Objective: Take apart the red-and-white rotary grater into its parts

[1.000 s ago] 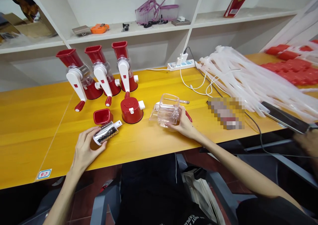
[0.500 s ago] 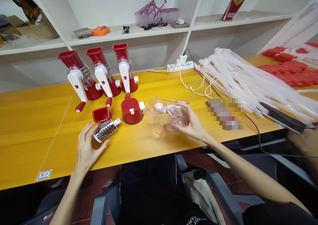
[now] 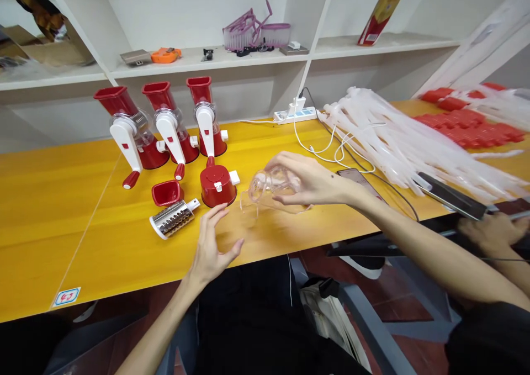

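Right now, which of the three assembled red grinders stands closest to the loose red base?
The rightmost grinder. Its crank handle hangs down almost onto the loose red base. The middle grinder and left grinder stand farther left.

Glossy clear plastic housing [image 3: 271,190], shiny perforated metal drum [image 3: 171,218], smooth yellow tabletop [image 3: 62,209].

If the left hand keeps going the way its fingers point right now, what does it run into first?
The left hand is open, fingers aimed up and away toward the red base just beyond the fingertips. That base looks first in line, though depth is unclear; the clear housing in the right hand sits off to the right.
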`<control>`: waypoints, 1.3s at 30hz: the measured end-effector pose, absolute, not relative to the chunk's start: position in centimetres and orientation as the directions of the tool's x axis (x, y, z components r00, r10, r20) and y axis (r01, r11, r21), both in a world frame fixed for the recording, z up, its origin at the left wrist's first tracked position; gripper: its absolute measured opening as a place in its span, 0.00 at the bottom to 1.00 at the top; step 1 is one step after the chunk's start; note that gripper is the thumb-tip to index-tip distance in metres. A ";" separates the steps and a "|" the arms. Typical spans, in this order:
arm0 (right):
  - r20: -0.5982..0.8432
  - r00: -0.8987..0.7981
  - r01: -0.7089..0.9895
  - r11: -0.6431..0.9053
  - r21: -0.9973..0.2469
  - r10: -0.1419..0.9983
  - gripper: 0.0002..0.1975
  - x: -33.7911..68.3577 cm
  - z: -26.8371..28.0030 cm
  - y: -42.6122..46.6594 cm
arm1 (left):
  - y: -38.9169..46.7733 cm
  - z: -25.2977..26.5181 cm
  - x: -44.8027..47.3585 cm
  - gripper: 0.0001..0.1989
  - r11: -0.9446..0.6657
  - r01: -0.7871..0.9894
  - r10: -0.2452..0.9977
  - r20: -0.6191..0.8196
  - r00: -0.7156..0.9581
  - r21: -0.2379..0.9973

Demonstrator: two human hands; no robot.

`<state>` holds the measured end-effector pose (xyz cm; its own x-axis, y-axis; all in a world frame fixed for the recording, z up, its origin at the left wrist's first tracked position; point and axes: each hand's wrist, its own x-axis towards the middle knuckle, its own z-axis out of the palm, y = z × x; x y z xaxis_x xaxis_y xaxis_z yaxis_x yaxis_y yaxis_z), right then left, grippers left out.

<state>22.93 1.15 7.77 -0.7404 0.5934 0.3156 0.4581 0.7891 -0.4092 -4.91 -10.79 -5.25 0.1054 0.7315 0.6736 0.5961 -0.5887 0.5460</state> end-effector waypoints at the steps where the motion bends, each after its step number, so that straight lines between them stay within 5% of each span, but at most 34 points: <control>1: 0.265 -0.776 0.461 0.802 -0.381 0.572 0.24 22.2 8.2 1.2 | -10.4 -5.2 -4.0 0.35 -0.576 0.545 0.765 0.637 0.097 0.609; 6: 0.096 -0.894 0.412 0.886 -0.214 0.438 0.22 18.7 9.2 0.9 | -8.3 -5.1 -1.6 0.53 -0.453 0.387 0.887 0.448 0.110 0.803; 12: 0.033 -0.963 0.255 0.945 -0.205 0.267 0.23 16.4 9.4 0.6 | -7.1 -5.3 -1.2 0.39 -0.365 0.338 0.919 0.393 -0.017 0.867; 17: 0.276 -0.900 0.299 0.939 -0.171 0.337 0.34 17.5 7.9 -0.6 | -8.3 -5.5 -0.9 0.37 -0.354 0.325 0.907 0.406 -0.109 0.877; 25: 0.588 -0.767 0.268 0.961 -0.068 0.255 0.15 19.6 3.6 -3.3 | -10.1 -6.6 0.2 0.39 -0.339 0.411 0.867 0.451 -0.212 0.846; 33: 0.605 -0.761 0.088 0.961 -0.263 0.235 0.09 19.7 3.6 -2.3 | -10.2 -6.3 -0.7 0.41 -0.358 0.489 0.869 0.475 -0.137 0.795; 39: 0.652 -0.729 0.119 0.976 -0.181 0.210 0.11 19.7 3.0 -3.1 | -10.1 -6.1 -0.3 0.34 -0.370 0.517 0.841 0.515 -0.165 0.771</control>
<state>19.74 -3.09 3.02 -0.7288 0.2096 0.6518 0.1187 0.9763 -0.1812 -0.27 -10.11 -6.07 -0.1652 0.8413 0.5148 0.5174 -0.3705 0.7714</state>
